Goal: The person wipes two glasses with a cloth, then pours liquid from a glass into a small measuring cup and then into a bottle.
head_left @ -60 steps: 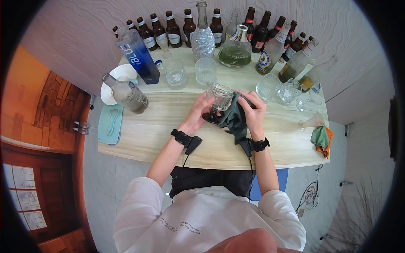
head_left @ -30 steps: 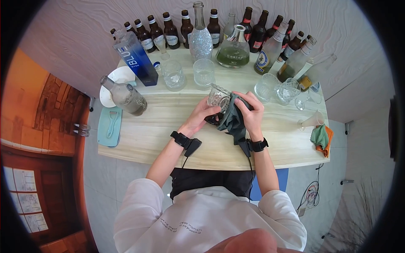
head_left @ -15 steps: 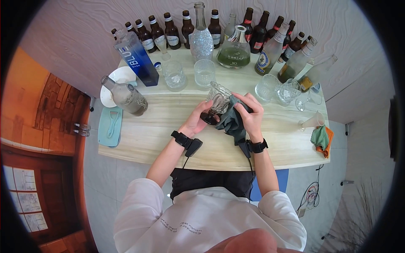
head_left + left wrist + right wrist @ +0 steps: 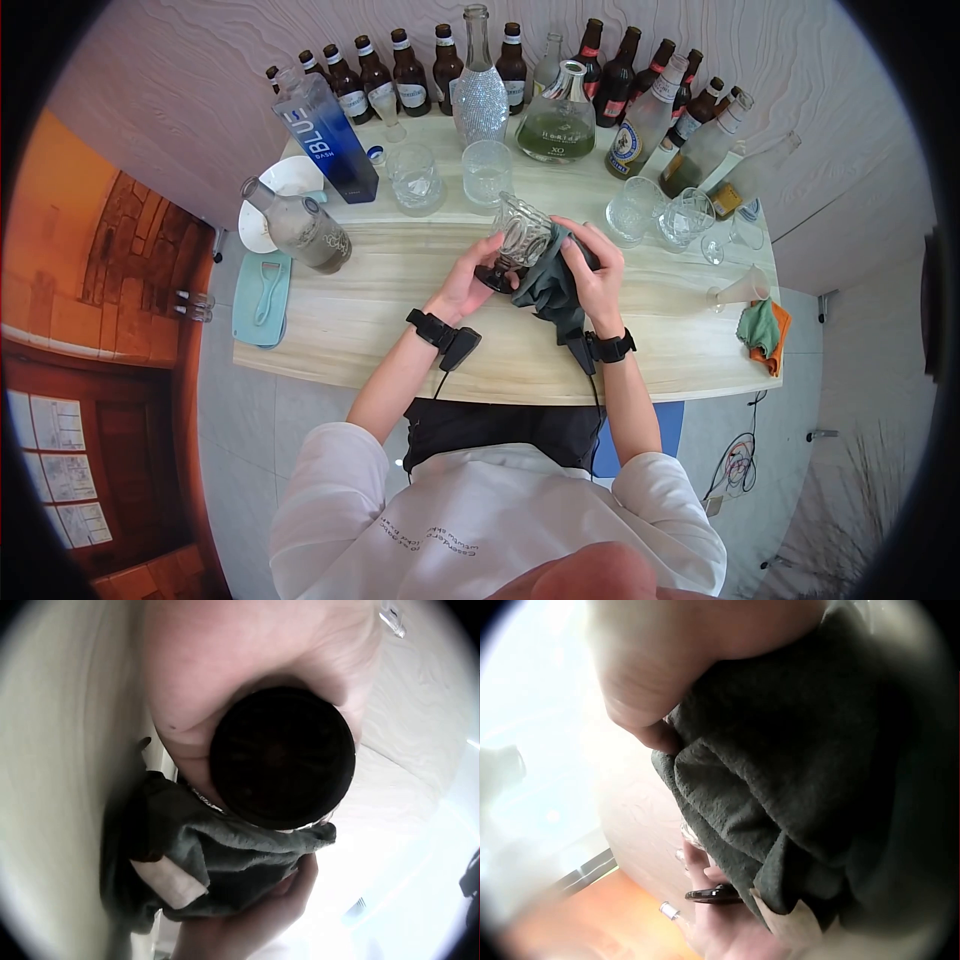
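Note:
In the head view my left hand [image 4: 467, 280] grips a clear, patterned glass goblet [image 4: 521, 236] low down, by its dark foot. The goblet leans, its mouth pointing up and away from me. My right hand [image 4: 598, 276] holds a dark grey-green cloth [image 4: 551, 291] against the goblet's right side, thumb on top of the fabric. The round black base [image 4: 282, 757] faces the left wrist camera, with the palm curved round it. Folds of the cloth [image 4: 731, 791] fill much of the right wrist view and hide most of the bowl.
Two tumblers [image 4: 416, 180] stand beyond my hands, before a row of brown beer bottles [image 4: 410, 72]. More glasses [image 4: 634, 209] are at the right. A grey bottle [image 4: 300, 232] and light blue board [image 4: 247, 315] lie left; folded green and orange cloths [image 4: 762, 330] lie at the right edge.
The goblet has tilted and turned between my hands. My left thumb, across the lower bowl one second ago, is back near the foot. The cloth has stayed in my right hand throughout.

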### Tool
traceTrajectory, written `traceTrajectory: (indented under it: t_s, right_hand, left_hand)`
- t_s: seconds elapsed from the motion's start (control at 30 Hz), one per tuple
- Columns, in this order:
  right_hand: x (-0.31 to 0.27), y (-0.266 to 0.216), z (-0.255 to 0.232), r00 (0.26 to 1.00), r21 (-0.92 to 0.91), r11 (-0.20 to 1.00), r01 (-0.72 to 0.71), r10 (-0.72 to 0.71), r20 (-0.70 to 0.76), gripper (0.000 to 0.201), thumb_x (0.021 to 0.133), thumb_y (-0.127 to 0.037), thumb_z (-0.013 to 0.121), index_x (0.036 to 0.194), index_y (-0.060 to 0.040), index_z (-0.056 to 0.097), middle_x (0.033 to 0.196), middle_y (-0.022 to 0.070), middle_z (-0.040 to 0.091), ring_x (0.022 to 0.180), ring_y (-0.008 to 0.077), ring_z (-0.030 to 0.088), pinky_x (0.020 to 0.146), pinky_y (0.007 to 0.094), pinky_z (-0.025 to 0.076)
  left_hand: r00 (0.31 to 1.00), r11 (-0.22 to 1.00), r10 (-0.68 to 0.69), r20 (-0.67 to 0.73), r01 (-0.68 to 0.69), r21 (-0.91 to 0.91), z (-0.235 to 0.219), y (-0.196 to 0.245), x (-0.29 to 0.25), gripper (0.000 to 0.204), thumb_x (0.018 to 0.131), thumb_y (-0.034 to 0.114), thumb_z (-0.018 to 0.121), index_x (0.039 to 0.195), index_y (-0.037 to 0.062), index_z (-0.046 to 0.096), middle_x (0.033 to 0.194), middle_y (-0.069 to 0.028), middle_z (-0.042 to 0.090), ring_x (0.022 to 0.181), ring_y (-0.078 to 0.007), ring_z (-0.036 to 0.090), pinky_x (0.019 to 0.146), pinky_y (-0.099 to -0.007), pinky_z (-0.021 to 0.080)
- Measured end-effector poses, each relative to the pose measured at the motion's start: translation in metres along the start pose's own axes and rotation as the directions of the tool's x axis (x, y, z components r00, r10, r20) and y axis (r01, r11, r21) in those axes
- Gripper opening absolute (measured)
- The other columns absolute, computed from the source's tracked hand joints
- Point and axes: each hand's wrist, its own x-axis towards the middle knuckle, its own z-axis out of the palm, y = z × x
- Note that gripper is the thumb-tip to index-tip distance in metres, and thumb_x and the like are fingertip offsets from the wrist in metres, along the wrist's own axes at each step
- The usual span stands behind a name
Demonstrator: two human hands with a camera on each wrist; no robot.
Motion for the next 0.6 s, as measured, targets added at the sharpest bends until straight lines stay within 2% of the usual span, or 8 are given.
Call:
traceTrajectory:
  t_s: [0.13,0.3,0.4,0.5,0.6]
  right_hand:
    - [-0.001,0.002,-0.003,0.999,0.034,0.999,-0.036,0.035,0.024,0.031,0.093,-0.004,0.066,0.122,-0.004,0.076,0.074,0.003,0.047,0.068,0.0129,0.045,0.063,0.0273,0.037]
    - [0.001,0.003,-0.004,0.997,0.063,0.996,-0.068,0.065,0.048,0.031,0.093,-0.003,0.066,0.123,-0.0036,0.076,0.077,0.002,0.051,0.07,0.0122,0.046,0.064,0.0266,0.037]
    - [-0.004,0.0,0.001,0.982,0.106,0.977,-0.185,0.189,-0.03,0.032,0.094,-0.002,0.066,0.124,-0.0042,0.075,0.082,0.0019,0.059,0.072,0.0111,0.049,0.066,0.0252,0.04]
    - [-0.006,0.004,0.003,0.985,0.073,0.987,-0.146,0.152,-0.084,0.031,0.094,-0.001,0.067,0.124,-0.0042,0.074,0.088,0.0024,0.066,0.074,0.0096,0.052,0.069,0.024,0.043]
    - [-0.003,0.021,0.006,0.99,0.053,0.998,-0.016,0.023,-0.142,0.028,0.097,-0.002,0.066,0.123,-0.0028,0.074,0.092,0.0015,0.069,0.077,0.0071,0.054,0.071,0.023,0.045]
  left_hand:
    - [0.998,0.998,0.056,0.016,-0.055,-0.028,0.017,0.009,-0.005,0.066,0.101,0.058,0.053,0.139,0.004,0.058,0.121,-0.0135,0.071,0.094,-0.0228,0.068,0.064,-0.0356,0.056]
    - [0.994,0.998,0.019,0.107,-0.012,-0.068,0.014,0.011,-0.003,0.079,0.1,0.067,0.046,0.145,0.003,0.054,0.125,-0.0178,0.068,0.088,-0.0214,0.067,0.058,-0.0338,0.056]
    - [0.991,0.997,0.0,0.131,0.009,-0.072,0.01,0.009,-0.001,0.08,0.099,0.067,0.045,0.145,0.0024,0.054,0.126,-0.0189,0.067,0.081,-0.0195,0.064,0.057,-0.0331,0.057]
    - [0.993,0.998,-0.005,0.116,0.013,-0.067,0.011,0.01,-0.001,0.081,0.099,0.068,0.045,0.145,0.0018,0.054,0.126,-0.0188,0.067,0.077,-0.0179,0.061,0.056,-0.0325,0.056]
    - [0.99,0.996,0.001,0.143,0.011,-0.085,0.014,0.013,-0.002,0.079,0.099,0.068,0.046,0.14,0.0006,0.057,0.121,-0.0157,0.069,0.075,-0.0162,0.059,0.057,-0.0333,0.055]
